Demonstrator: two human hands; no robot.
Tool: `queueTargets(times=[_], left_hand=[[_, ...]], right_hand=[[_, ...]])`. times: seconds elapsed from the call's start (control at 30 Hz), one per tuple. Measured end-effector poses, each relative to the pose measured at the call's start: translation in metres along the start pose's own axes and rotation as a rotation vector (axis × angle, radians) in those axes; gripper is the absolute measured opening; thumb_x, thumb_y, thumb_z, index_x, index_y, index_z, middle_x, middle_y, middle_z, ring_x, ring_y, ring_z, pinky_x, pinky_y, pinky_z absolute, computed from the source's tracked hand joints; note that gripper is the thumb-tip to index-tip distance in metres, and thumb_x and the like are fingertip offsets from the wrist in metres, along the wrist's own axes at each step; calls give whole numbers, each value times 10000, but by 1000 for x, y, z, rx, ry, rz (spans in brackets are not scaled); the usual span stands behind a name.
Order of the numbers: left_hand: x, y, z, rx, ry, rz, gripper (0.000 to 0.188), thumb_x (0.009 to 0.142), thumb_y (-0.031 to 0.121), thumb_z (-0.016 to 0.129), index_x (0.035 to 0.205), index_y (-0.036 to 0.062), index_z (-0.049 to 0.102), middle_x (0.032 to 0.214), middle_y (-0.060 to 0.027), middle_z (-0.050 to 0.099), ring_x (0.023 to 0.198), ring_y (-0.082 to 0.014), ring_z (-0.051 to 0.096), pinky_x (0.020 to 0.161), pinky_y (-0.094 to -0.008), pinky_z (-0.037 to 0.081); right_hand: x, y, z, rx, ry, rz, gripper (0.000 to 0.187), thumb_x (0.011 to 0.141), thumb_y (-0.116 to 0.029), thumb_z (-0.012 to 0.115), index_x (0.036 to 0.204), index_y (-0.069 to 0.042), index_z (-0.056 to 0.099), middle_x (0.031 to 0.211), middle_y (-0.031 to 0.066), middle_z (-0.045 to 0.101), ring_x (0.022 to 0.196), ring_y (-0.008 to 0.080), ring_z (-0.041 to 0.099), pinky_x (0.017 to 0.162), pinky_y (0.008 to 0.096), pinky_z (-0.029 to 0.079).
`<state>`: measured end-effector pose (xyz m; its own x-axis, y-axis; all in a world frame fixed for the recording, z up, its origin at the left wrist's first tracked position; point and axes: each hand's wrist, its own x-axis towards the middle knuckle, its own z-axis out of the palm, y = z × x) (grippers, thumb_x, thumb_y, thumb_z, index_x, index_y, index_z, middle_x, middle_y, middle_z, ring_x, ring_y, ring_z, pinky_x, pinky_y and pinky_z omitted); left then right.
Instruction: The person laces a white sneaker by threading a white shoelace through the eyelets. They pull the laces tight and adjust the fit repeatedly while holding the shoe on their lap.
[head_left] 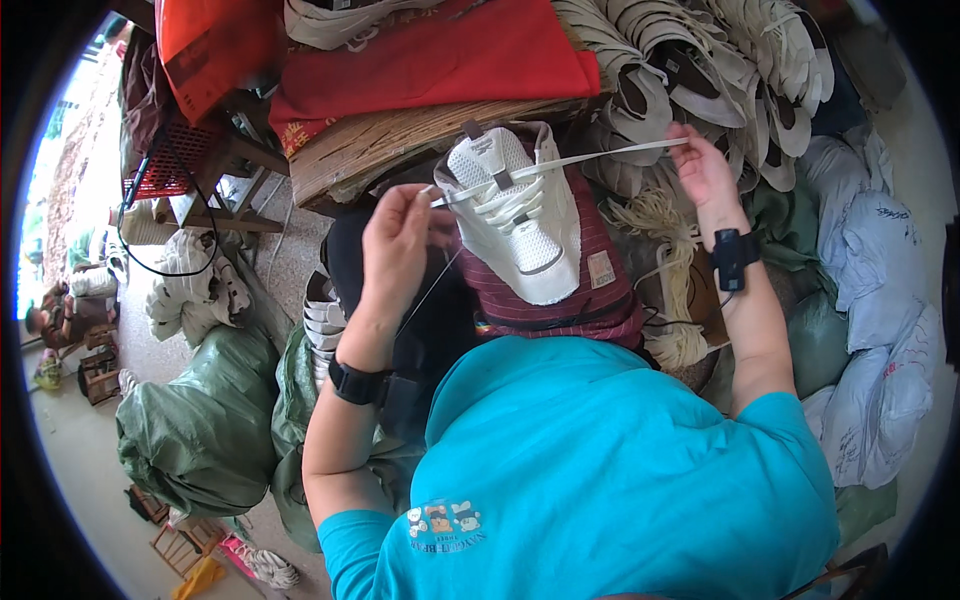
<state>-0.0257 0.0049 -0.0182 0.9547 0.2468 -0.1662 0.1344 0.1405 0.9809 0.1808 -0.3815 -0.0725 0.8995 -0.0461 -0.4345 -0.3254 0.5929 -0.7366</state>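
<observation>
A white shoe upper (548, 272) with a mesh tongue lies on my lap, over a maroon striped cloth (610, 297). A flat white shoelace (618, 151) runs through its upper eyelets and stretches out to both sides. At the upper's left, my left hand (393, 245) pinches one end of the lace. My right hand (702, 172), raised out to the right, grips the other end between closed fingers. Lower down the tongue, more lace rows cross the upper. Near my left wrist hangs a thin dark cord, whose upper end I cannot make out.
Ahead stands a wooden bench (350, 150) with a red cloth bag (440, 70) on it. Stacked shoe uppers (690, 75) fill the far right, above a bundle of cream laces (675, 300). Green sacks (200, 420) stand at left, white sacks (880, 270) at right.
</observation>
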Motion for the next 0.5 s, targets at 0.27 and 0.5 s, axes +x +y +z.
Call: queueTargets(times=[0.27, 0.5], left_hand=[[2, -4, 9, 181, 103, 98, 242, 1050, 240, 545, 1107, 18, 622, 869, 6, 633, 629, -21, 524, 535, -172, 360], [-4, -1, 19, 0, 77, -59, 250, 1061, 257, 514, 1044, 30, 616, 885, -13, 648, 580, -27, 477, 512, -169, 365]], right_hand=[[-34, -3, 42, -423, -246, -99, 282, 976, -105, 563, 1242, -14, 586, 905, 57, 661, 532, 12, 377, 441, 170, 267], [-111, 40, 114, -730, -674, -112, 237, 1013, -136, 540, 1223, -27, 546, 973, 45, 698, 649, 10, 496, 556, 167, 399]])
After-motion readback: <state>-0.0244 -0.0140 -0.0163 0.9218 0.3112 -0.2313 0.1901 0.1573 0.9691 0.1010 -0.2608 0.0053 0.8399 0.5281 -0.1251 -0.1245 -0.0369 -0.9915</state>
